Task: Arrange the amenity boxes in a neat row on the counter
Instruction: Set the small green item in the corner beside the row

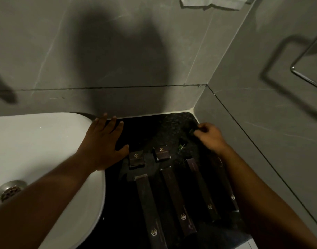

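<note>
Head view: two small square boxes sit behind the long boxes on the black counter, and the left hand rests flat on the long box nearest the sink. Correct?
Not quite. In the head view the left hand rests on the rim of the white sink, touching no long box. The two small square boxes do sit behind the long boxes on the black counter.

The black speckled worktop [165, 126] fills the corner between the grey tiled walls, with a white basin [37, 141] sitting on its left side. Four long dark boxes lie on it side by side, running near to far: the leftmost long box [150, 211], the second [178, 202], the third [201, 189] and the rightmost [226, 187], partly hidden under a forearm. Beyond them, farther back, two small square boxes rest apart from each other: a left one [136, 158] and a right one [161, 153]. A small greenish item [181, 146] lies just right of those, too dim to identify.
</note>
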